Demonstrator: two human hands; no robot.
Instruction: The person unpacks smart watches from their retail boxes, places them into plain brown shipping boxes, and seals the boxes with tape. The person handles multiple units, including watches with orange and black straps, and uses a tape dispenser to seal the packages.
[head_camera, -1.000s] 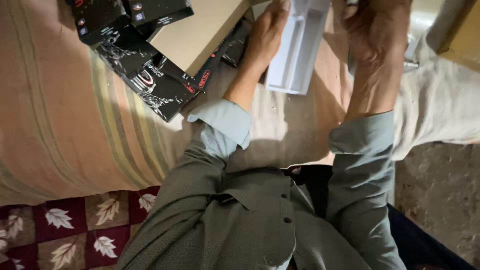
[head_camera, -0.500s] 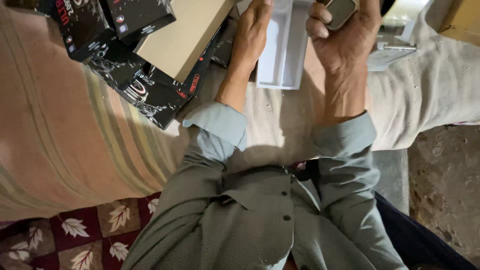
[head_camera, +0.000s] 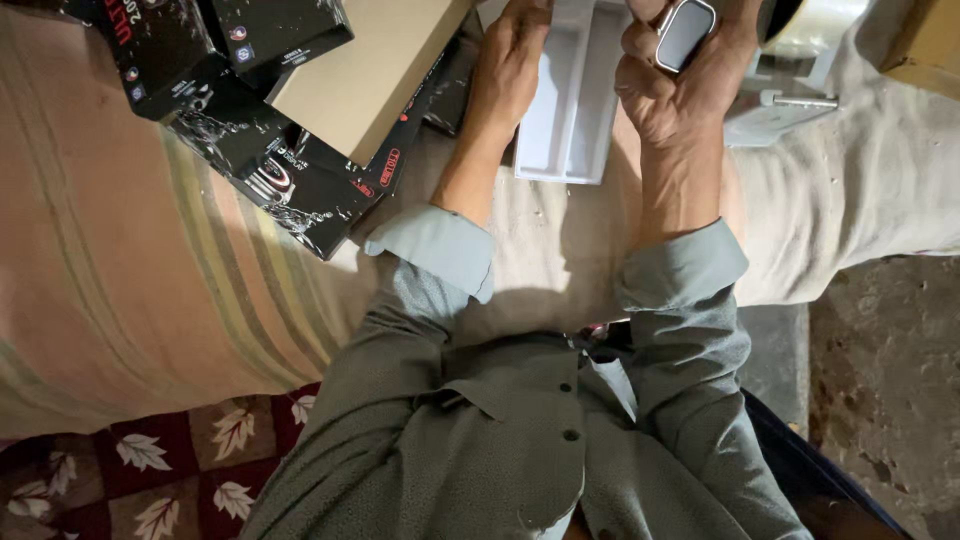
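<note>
My left hand (head_camera: 512, 68) rests on the left edge of a white open tray-like box (head_camera: 572, 100) that lies on the cloth-covered surface near the top centre. My right hand (head_camera: 685, 75) is closed around a small rounded-square watch body with a dark screen (head_camera: 684, 32), held just above the right side of the white box. Grey shirt sleeves cover both forearms to the wrist.
A pile of black product boxes (head_camera: 240, 110) lies at the upper left with a tan cardboard box (head_camera: 365, 70) on top. A tape dispenser with a roll (head_camera: 800, 40) sits at the upper right. A striped cloth (head_camera: 120, 290) covers the left; bare floor (head_camera: 890, 380) shows at right.
The view has shifted so that hands and boxes sit lower in the frame. My right hand has brought the watch body over the right side of the white box.
</note>
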